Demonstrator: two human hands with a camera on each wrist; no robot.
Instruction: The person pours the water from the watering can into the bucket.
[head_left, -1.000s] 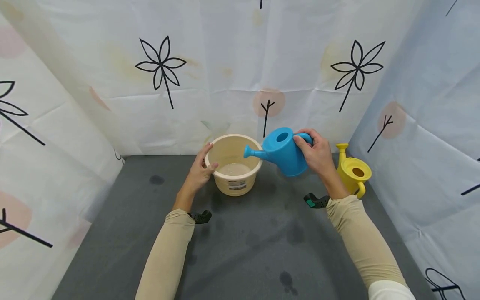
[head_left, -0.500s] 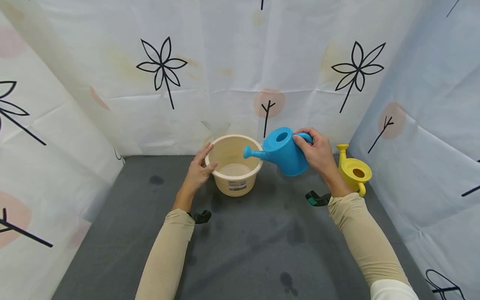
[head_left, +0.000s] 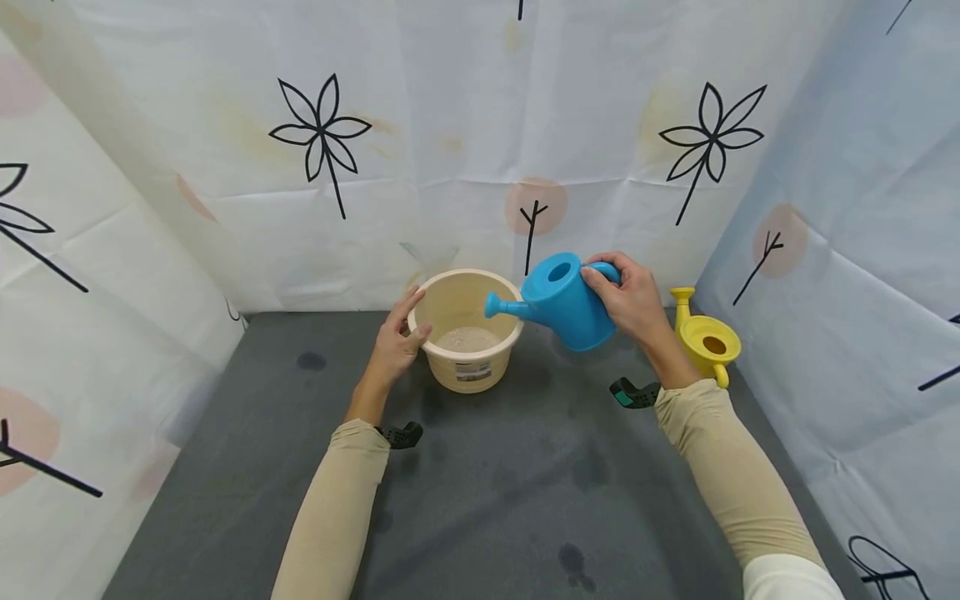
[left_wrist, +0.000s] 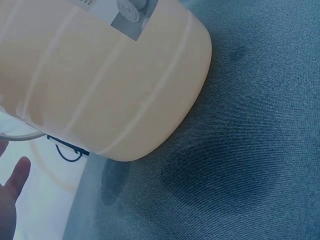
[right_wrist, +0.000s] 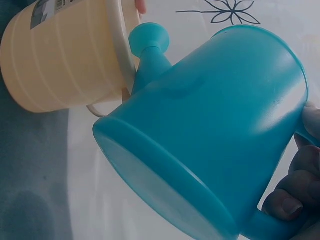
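A beige plastic bucket (head_left: 472,371) stands on the dark grey table, with shallow clear liquid inside whose surface looks rippled. At its left side my left hand (head_left: 393,342) holds the rim, thumb over the near edge and fingers along the far outer side. Part of that hand shows at the lower left of the left wrist view. My right hand (head_left: 633,300) grips the handle of a blue watering can (head_left: 573,312), lifted and tilted toward the bucket. The can's spout (right_wrist: 149,42) reaches over the bucket's right rim. Whether liquid leaves the spout is too small to tell.
A yellow watering can (head_left: 708,346) stands on the table to the right, partly behind my right forearm. White patterned cloth (head_left: 442,100) encloses the back and sides. Dark wet spots (head_left: 573,562) mark the grey tabletop (head_left: 480,500).
Both hands, the blue watering can and the bucket stay almost in place. The liquid in the bucket looks more rippled than half a second ago. The view has shifted slightly.
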